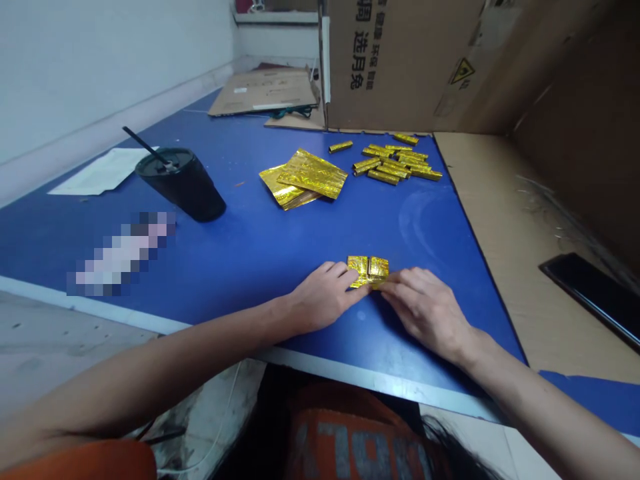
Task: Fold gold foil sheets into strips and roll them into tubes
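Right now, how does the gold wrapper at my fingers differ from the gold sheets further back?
The gold wrapper is folded, with a dark gap near its middle; the gold sheets lie spread and overlapping. The wrapper looks smaller than the top sheet. Your left hand and right hand touch the wrapper, while neither touches the sheets. Both are shiny gold.

Both hands (324, 299) (425, 303) on gold foil (379, 268)
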### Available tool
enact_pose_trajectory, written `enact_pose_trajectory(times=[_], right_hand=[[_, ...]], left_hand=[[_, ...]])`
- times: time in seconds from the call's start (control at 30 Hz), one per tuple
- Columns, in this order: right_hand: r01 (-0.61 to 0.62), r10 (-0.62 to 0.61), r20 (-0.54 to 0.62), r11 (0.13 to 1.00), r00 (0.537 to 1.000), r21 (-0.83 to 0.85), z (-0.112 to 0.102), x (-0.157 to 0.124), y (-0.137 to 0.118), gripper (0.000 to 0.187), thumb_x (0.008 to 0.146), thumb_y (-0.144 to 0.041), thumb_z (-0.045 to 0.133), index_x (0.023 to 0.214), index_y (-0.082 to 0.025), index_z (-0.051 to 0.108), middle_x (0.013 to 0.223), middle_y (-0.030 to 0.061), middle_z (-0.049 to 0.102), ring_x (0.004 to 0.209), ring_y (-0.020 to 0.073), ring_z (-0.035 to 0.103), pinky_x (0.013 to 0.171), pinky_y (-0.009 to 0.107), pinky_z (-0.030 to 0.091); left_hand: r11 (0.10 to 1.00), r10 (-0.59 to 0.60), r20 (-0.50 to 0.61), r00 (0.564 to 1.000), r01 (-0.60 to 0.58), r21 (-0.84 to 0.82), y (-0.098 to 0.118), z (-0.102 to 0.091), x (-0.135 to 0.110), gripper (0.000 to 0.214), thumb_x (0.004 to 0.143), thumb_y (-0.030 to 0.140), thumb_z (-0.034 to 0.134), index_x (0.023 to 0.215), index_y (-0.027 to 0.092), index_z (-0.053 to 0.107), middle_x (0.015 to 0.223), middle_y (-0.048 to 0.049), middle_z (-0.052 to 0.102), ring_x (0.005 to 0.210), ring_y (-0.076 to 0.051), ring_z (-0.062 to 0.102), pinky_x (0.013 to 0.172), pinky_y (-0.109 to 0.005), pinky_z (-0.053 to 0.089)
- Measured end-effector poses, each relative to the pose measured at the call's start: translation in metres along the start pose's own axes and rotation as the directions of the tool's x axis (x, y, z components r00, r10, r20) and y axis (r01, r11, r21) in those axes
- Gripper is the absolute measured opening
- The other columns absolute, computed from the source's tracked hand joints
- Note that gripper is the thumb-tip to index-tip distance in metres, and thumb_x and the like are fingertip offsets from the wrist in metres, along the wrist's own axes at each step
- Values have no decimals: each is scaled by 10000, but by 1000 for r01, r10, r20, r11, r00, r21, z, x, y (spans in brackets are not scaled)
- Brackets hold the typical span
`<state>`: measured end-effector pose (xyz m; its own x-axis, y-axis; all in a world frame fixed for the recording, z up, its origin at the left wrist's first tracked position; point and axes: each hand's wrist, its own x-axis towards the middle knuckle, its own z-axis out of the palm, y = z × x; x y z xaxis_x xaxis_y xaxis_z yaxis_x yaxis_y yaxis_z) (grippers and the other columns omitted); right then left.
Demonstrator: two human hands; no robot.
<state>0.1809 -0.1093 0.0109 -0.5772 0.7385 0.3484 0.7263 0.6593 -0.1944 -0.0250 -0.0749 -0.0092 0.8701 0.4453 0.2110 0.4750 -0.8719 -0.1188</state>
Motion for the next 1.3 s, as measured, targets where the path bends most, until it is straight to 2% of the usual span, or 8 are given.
enact_pose_trajectory(times=[0.17,0.37,0.57,0.73,0.87,1.07,1.17,1.3], right_hand=[[80,-78,122,997,989,-9,0,-2,-7,249,855,-140,397,947,-149,628,872,86,668,778,178,576,760,342,423],[63,-59,97,997,994,-37,3,-10,-2,259,853,-124,393,932,-180,633,912,67,675,787,166,607,880,400,381],[36,-30,153,999,988,-37,8,-2,2,283,864,-138,372,1026,-163,603,847,72,642,723,164,543,668,304,433],[19,3,179,992,984,-121,5,6,4,289,881,-181,367,864,-175,655,804,73,602,699,161,486,632,287,399],[4,26,188,988,982,-156,0,1,1,266,872,-246,401,897,-184,659,832,81,595,721,171,486,628,299,385],[-36,67,161,982,985,-186,3,-16,-3,299,871,-246,405,1093,-167,590,1036,90,625,935,222,525,795,383,407],[-78,113,154,974,982,-213,4,-22,-12,314,875,-236,399,1130,-154,563,1145,77,601,1064,255,503,923,484,335],[-81,106,120,977,987,-198,6,-18,-36,470,864,-381,414,1237,-100,461,1278,125,483,1202,285,393,999,572,213]], left_hand=[[1000,0,14,1000,0,-15,-2,0,-2,307,879,212,372,1155,218,505,899,-74,549,822,-198,459,699,-318,335],[997,2,31,1000,0,-71,-4,0,-5,259,871,189,390,1086,155,531,874,-60,568,835,-184,462,737,-312,352],[996,-35,37,999,38,-84,-4,-2,-1,225,878,163,362,967,143,569,834,-55,556,801,-183,455,726,-303,380],[998,-15,54,998,18,-57,-4,-5,2,240,875,130,342,955,118,568,817,-69,556,774,-179,469,690,-297,394],[999,-10,66,998,13,-39,-2,-6,-3,241,877,217,391,1039,124,544,865,-74,582,824,-199,494,702,-327,389],[988,-115,74,991,122,-99,9,-8,-22,480,851,452,421,1205,129,455,1206,-100,520,1095,-262,426,945,-472,254],[978,-158,103,982,170,-119,14,-8,-27,522,849,489,397,1233,138,439,1267,-106,475,1151,-280,386,972,-503,211],[975,-162,114,980,177,-134,15,-8,-27,549,837,512,399,1234,134,440,1273,-98,473,1163,-291,380,984,-516,195]])
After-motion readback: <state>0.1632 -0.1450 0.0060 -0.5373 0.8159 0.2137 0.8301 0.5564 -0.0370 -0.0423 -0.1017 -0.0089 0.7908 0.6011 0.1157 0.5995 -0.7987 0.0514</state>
